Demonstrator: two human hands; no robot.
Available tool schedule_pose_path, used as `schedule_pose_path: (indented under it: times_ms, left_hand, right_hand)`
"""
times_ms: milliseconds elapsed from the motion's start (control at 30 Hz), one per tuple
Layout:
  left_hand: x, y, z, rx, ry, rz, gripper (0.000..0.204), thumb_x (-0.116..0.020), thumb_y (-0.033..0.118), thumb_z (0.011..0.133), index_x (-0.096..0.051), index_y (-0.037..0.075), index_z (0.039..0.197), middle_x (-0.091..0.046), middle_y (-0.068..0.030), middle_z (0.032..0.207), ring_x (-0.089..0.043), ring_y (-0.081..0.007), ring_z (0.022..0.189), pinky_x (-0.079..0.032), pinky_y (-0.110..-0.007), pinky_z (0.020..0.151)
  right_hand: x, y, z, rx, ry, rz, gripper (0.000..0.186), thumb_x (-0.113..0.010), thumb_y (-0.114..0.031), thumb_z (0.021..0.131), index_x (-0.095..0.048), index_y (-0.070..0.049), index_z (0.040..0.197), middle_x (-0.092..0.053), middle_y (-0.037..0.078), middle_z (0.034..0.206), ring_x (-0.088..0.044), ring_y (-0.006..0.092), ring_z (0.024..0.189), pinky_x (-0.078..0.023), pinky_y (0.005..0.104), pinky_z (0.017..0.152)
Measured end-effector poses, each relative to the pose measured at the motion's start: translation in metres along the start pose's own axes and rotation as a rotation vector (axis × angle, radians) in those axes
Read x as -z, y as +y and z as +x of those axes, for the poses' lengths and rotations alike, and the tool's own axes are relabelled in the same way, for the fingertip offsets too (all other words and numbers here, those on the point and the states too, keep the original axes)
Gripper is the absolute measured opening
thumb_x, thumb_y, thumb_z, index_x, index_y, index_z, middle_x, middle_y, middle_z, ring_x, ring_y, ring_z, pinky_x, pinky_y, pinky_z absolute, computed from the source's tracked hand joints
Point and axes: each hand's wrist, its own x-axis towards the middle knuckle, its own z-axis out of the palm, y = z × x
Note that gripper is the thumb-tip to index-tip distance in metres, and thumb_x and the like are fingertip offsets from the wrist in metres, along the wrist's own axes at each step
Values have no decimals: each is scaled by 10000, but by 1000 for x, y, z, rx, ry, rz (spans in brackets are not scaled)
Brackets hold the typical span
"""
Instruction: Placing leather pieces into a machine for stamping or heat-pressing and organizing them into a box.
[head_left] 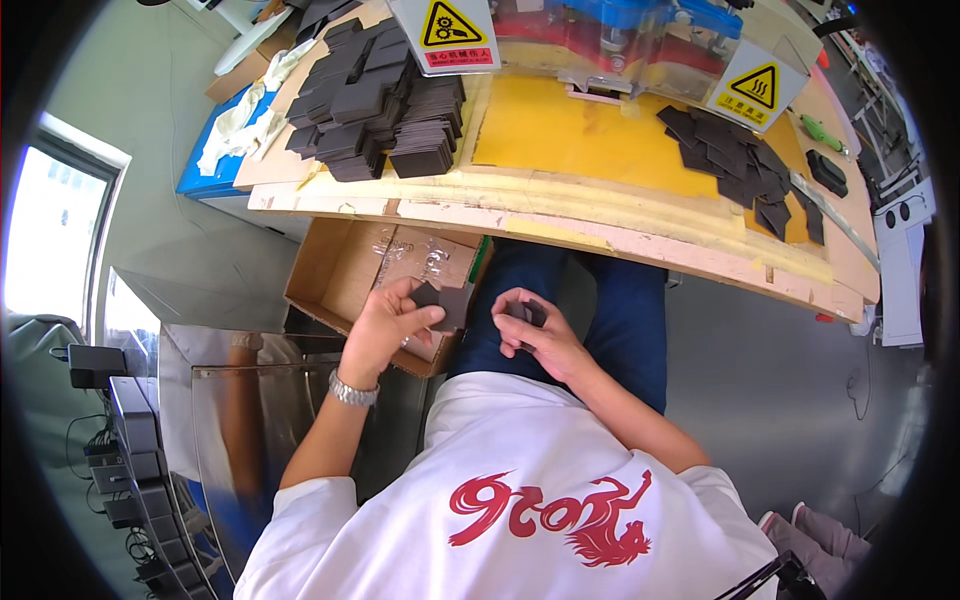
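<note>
- We see a bright, mostly even scene, daylight blown out at the window [55,245] on the left.
- We catch glare on the clear tape [434,258] and mirror-like reflections in the metal panel [240,420].
- We notice fisheye bending along the tabletop [480,196], black corners, and softness toward the rim.

Bright window [55,240] at far left, set in a pale wall [150,70]. Crumpled white cloths [232,132] lie on a blue surface [192,178] beside the wooden bench [560,228]. On the bench's far side stands a machine [610,40] with blue parts. Two yellow triangular warning signs [755,86] face forward. A green tool [823,133] lies near a black block [827,173].
</note>
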Motion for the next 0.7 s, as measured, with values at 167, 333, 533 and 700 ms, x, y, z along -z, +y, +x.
schedule_pose_path:
  times_ms: [167, 333, 533, 700]
  left_hand:
    - [-40, -7, -6, -33, -83, -56, 209, -738, 34, 1013, -672, -62, 1186, -788, -122, 897, -747, -142, 713, -589, -255, 589]
    - [-50, -12, -11, -53, -102, -243, 231, -666, 146, 1092, -672, -51, 1212, -791, -145, 979, -764, -173, 746, -594, -264, 603]
    - [-53, -31, -9, -158, -14, -335, 267, -607, 195, 1135, -725, -33, 1211, -792, -86, 1086, -743, -140, 940, -592, -298, 827]
    - [-77, -24, -17, -225, -5, -345, 343, -583, 247, 1154, -759, -48, 1154, -783, -49, 1047, -686, -101, 903, -565, -280, 862]
  right_hand:
    - [-30, -13, -1, 79, 84, -180, 212, -789, -199, 1025, -645, -58, 1091, -636, 9, 884, -592, 77, 701, -492, 240, 635]
    - [-20, -11, -12, 100, 170, -21, 234, -787, -244, 1020, -636, -67, 1049, -693, 53, 860, -644, 119, 710, -520, 271, 646]
    - [-15, -3, -23, 91, 226, 97, 109, -656, -116, 1038, -600, -34, 1084, -709, 152, 1038, -705, 221, 818, -653, 450, 811]
    - [-22, -1, -24, 48, 55, 250, 251, -657, -195, 1097, -574, -65, 1296, -621, 63, 1006, -589, 155, 776, -552, 374, 718]
